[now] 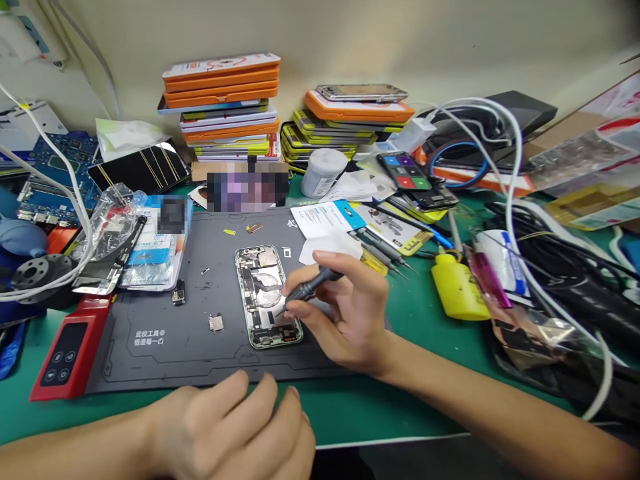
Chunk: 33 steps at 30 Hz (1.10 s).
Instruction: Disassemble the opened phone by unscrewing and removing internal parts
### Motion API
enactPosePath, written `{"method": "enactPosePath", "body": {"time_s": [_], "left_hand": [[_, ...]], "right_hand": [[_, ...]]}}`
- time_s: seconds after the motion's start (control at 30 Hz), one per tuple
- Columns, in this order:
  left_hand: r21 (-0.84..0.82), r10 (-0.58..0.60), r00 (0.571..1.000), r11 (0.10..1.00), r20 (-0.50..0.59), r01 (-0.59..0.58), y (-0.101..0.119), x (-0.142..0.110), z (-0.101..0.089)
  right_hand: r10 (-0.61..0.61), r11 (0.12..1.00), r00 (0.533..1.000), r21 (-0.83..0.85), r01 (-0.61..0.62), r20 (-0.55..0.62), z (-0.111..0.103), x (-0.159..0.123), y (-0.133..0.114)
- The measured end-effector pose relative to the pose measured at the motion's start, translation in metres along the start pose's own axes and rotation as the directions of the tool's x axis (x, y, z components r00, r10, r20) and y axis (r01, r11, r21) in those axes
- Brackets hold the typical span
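Note:
An opened smartphone (267,330) lies on a grey work mat (165,363), its inner parts bare. My right hand (345,313) grips a dark screwdriver (310,287) between thumb and fingers, tilted with its tip pointing down to the phone's lower half. My left hand (235,427) is at the mat's front edge, fingers curled downward; its fingertips and anything under them are hidden. Left of the phone are a small metal plate (216,323) and a camera module (179,293). Beside its upper right is a SIM tray (287,253).
A red control unit (75,353) borders the mat on the left. Boxes are stacked (223,100) by the wall. More screwdrivers (383,250), a yellow bottle (457,287), a white jar (324,173) and white cables (515,167) crowd the right and back.

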<state>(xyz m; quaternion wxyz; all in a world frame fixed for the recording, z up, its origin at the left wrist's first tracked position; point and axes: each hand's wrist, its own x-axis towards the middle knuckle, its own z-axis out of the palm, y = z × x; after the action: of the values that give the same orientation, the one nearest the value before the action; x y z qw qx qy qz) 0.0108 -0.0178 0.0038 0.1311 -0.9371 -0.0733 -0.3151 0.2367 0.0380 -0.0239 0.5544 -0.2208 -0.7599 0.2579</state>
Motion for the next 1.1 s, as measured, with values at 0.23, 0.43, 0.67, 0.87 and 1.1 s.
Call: {"method": "enactPosePath", "body": {"time_s": [0.23,0.43,0.67,0.87,1.1], "left_hand": [[0.176,-0.026,0.996,0.984,0.080,0.011,-0.020,-0.006,-0.005],[0.159,-0.067,0.993,0.986,0.097,0.051,-0.018,-0.006,0.002],[0.154,-0.095,0.990,0.985,0.102,0.078,-0.017,-0.009,0.005],[0.139,-0.096,0.990,0.987,0.103,0.082,-0.017,-0.010,0.005],[0.124,-0.109,0.989,0.988,0.102,0.096,-0.018,-0.010,0.006]], "right_hand": [[-0.104,0.992,0.989,-0.062,0.111,0.107,0.000,-0.001,0.001],[-0.123,0.988,0.979,-0.070,0.137,0.165,0.002,-0.005,0.004],[-0.124,0.988,0.974,-0.069,0.140,0.190,0.003,-0.005,0.005],[-0.119,0.986,0.971,-0.090,0.140,0.208,0.002,-0.005,0.004],[-0.126,0.983,0.968,-0.107,0.152,0.217,0.001,0.000,0.001]]}}
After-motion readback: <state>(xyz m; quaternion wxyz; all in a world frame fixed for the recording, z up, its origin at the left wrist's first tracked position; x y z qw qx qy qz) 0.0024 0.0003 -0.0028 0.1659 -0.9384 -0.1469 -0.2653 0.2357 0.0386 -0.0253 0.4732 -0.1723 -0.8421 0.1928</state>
